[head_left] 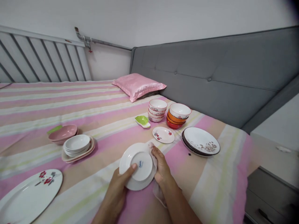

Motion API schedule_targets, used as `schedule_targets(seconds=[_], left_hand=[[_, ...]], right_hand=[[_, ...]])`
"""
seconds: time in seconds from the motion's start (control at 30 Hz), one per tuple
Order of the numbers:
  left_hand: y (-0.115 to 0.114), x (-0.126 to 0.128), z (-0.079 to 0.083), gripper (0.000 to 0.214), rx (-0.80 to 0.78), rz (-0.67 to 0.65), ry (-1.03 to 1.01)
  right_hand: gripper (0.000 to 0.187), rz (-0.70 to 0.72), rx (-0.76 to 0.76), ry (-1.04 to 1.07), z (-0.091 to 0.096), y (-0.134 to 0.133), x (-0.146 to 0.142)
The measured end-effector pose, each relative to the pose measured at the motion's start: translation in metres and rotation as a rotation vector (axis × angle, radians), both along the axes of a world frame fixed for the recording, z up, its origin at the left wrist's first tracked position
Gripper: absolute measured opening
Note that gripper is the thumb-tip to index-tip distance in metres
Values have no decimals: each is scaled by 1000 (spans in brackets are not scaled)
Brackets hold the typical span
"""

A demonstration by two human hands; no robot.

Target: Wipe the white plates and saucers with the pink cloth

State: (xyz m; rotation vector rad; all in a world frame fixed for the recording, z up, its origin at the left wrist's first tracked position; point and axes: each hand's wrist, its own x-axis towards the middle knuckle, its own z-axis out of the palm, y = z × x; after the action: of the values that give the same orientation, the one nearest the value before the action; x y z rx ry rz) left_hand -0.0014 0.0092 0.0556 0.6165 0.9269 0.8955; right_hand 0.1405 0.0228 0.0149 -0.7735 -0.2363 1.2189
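A white plate (pixel 130 152) is held up over the bed with its underside toward me, showing a foot ring and a small blue mark. My left hand (pixel 119 183) grips its lower left edge, thumb lying across the base. On the right edge, my right hand (pixel 161 165) pinches a pale pink cloth (pixel 158 194) against the rim, and the cloth hangs below the palm. Just beyond the plate lies a small white plate with red flowers (pixel 163 135). The front face of the held plate is hidden.
Stacked bowls (pixel 158 110) and white, orange and red bowls (pixel 178 115) stand near the headboard (pixel 210 71). Beside them are a leaf-shaped dish (pixel 142 121) and stacked plates (pixel 201 141). Leftward sit small white dishes (pixel 77 144), pink bowls (pixel 62 133) and an oval platter (pixel 30 196).
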Motion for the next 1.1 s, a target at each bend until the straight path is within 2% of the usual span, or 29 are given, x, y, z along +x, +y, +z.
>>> schedule_targets(seconds=[0.17, 0.27, 0.4, 0.63, 0.87, 1.0, 1.1], left_hand=[[-6, 22, -16, 54, 49, 338, 64], [-2, 15, -14, 52, 170, 388, 238], [7, -5, -6, 45, 334, 226, 452], [18, -33, -8, 41, 513, -93, 458], [17, -36, 2, 36, 524, -408, 537], [14, -38, 3, 35, 436, -528, 479], [14, -37, 2, 32, 381, -562, 469]], right_hand=[[26, -14, -6, -26, -2, 0, -4], [26, 4, -6, -44, -1, -2, -6], [29, 54, -4, -62, 1, -4, -6], [24, 152, -1, -165, 5, -9, -7], [22, 256, -11, -272, 7, -12, -7], [22, 392, -3, -389, 8, -15, -7], [23, 480, -14, -430, 9, -17, -8]])
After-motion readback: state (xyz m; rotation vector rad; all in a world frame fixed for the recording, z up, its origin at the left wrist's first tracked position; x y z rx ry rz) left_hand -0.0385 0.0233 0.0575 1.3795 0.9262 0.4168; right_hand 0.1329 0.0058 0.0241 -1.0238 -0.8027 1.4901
